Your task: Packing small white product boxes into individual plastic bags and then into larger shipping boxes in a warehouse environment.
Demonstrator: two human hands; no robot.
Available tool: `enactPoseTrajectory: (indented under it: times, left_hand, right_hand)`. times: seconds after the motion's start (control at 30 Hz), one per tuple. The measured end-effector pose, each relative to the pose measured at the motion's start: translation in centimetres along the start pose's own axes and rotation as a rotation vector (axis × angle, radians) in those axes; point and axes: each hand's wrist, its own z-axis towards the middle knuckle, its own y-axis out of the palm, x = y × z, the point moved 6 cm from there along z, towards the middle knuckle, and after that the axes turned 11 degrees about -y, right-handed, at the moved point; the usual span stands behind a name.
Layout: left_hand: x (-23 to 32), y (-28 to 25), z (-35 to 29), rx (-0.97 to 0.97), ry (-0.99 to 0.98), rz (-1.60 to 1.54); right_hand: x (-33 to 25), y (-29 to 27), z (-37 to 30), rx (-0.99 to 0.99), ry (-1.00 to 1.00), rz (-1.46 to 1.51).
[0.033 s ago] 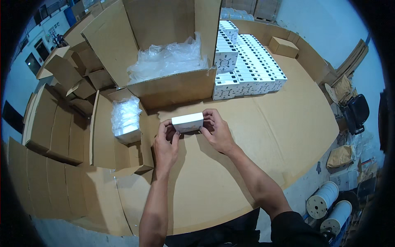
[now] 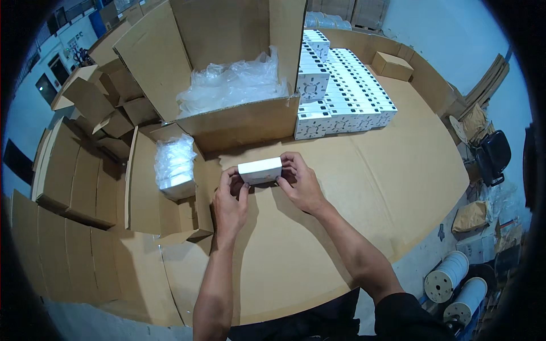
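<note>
Between my two hands is a small white box (image 2: 260,170), held by its short ends just above the cardboard-covered table (image 2: 341,238). My left hand (image 2: 230,202) grips its left end, with the thumb at the near lower edge. At the other end, my right hand (image 2: 301,184) pinches it between thumb and fingers. Left of my hands stands an open cardboard carton (image 2: 142,193). Inside it, white boxes wrapped in clear bubble wrap (image 2: 174,159) stand in a row, with some bare space at the near end.
Beyond my hands a tall carton (image 2: 239,122) holds clear plastic bags (image 2: 233,82). Stacked white boxes (image 2: 347,91) fill the far right, near a closed brown box (image 2: 392,66). Several open cartons (image 2: 74,176) line the left side. White cable spools (image 2: 446,277) lie at lower right.
</note>
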Motion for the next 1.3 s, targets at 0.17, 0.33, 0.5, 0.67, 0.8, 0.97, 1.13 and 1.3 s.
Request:
enactPoseTrajectory:
  times: [0.17, 0.33, 0.5, 0.67, 0.8, 0.97, 1.13, 1.3]
  left_hand:
    - [1.1, 0.2, -0.9, -0.005, -0.004, 0.092]
    - [4.0, 0.1, -3.4, 0.152, 0.292, 0.178]
    - [4.6, 0.7, -3.7, 0.231, 0.388, 0.270]
    - [3.6, 0.8, -3.1, 0.214, 0.325, 0.232]
    - [2.9, 1.2, -2.7, 0.156, 0.295, 0.119]
    - [2.5, 1.2, -2.6, 0.133, 0.186, 0.028]
    - [2.5, 1.1, -2.6, 0.130, 0.208, 0.062]
    - [2.8, 0.9, -2.9, 0.152, 0.235, 0.084]
  right_hand:
    - [-0.8, 0.1, -0.2, -0.070, -0.050, -0.064]
    - [0.9, -0.5, -0.4, 0.009, 0.001, 0.151]
    - [0.7, 0.0, -0.6, -0.088, 0.066, 0.140]
    - [-1.3, -0.2, -0.1, -0.100, -0.053, -0.087]
    - [-0.6, -0.2, -0.1, -0.083, 0.050, -0.050]
    - [-0.3, -0.3, 0.0, -0.048, -0.013, -0.073]
    - [0.2, -0.2, -0.1, -0.068, -0.030, -0.087]
    - [-0.5, 0.0, 0.0, -0.086, -0.003, -0.061]
